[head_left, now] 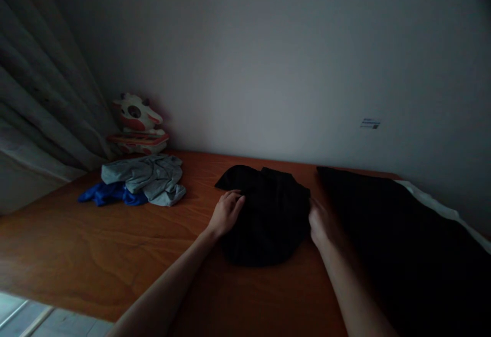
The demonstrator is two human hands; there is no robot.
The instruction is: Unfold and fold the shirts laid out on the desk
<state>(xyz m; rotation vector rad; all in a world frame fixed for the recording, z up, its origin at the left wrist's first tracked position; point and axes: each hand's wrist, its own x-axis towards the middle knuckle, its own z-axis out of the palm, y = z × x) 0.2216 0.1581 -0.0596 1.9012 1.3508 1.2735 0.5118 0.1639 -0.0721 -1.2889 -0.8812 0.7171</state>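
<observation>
A dark black garment [268, 219] lies loosely bunched on the wooden table [153, 260], its folds hard to make out in the dim light. At its left edge, my left hand [227, 211] has its fingers curled together on the fabric. My right hand [319, 221] grips the garment's right edge, with its fingertips partly hidden. Which garment it is, I cannot tell.
Grey clothing [148, 176] lies crumpled over blue clothing [111, 194] on the left. Behind it a cow-shaped toy [138, 125] stands by the curtain [46, 91]. A large black cloth [402, 234] covers the table's right side, with a white edge [433, 203] beyond it.
</observation>
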